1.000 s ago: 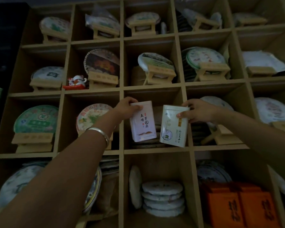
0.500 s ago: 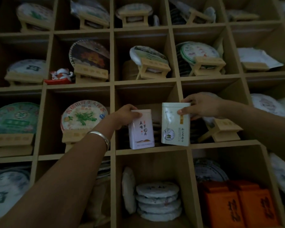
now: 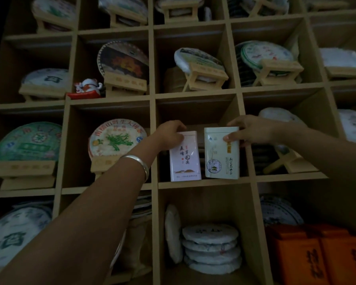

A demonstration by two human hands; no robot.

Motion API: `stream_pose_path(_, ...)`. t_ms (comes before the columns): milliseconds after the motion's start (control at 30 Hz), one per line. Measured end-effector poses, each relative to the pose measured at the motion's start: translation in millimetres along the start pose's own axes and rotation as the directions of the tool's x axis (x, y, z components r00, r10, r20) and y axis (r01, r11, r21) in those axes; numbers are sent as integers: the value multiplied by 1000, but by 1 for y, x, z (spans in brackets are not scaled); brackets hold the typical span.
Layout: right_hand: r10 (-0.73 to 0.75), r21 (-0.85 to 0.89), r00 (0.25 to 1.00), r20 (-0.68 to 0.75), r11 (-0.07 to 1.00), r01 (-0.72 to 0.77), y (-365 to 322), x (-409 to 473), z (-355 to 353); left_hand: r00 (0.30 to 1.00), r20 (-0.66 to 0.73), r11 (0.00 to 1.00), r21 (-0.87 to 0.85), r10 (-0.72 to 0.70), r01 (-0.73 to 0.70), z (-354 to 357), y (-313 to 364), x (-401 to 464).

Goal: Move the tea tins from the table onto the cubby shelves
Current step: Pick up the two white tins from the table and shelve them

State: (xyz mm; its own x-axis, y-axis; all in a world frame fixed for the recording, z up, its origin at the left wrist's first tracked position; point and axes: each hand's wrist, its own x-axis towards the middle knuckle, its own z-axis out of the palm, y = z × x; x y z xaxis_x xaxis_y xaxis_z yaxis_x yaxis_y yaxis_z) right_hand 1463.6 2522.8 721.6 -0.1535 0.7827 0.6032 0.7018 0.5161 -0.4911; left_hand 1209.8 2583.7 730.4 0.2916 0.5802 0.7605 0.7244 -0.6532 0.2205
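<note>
Two tea tins stand upright side by side in the middle cubby of the wooden shelf (image 3: 197, 185). The white tin with black characters (image 3: 184, 159) is on the left, its base on the shelf board. My left hand (image 3: 169, 134) grips its top left corner. The pale green tin with a round seal (image 3: 222, 155) is on the right, close against the first. My right hand (image 3: 249, 130) holds its top right corner, thumb on the front face. A dark stack behind both tins is mostly hidden.
Round wrapped tea cakes on wooden stands (image 3: 117, 140) fill the neighbouring cubbies. A small cat figurine (image 3: 86, 87) sits one row up on the left. Stacked tea cakes (image 3: 212, 247) lie in the cubby below, orange boxes (image 3: 321, 254) at lower right.
Both tins came down and in from in front of the cubby to stand on its board. The view moved closer and shifted left.
</note>
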Motion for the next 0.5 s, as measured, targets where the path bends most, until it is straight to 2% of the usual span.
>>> stream_pose_path(200,43,15,998,54,999,-44,1,14,10,985,73,968,185,159,-170,0,-2,-12)
stream_pose_path(333,71,70,995,72,995,-76,2,19,16,983,56,949,255,177,-185,7,-7,-15)
stream_pose_path(500,85,67,996,-17,994,-84,9,25,30,980,18,940,282,197,-195,11,-11,-16)
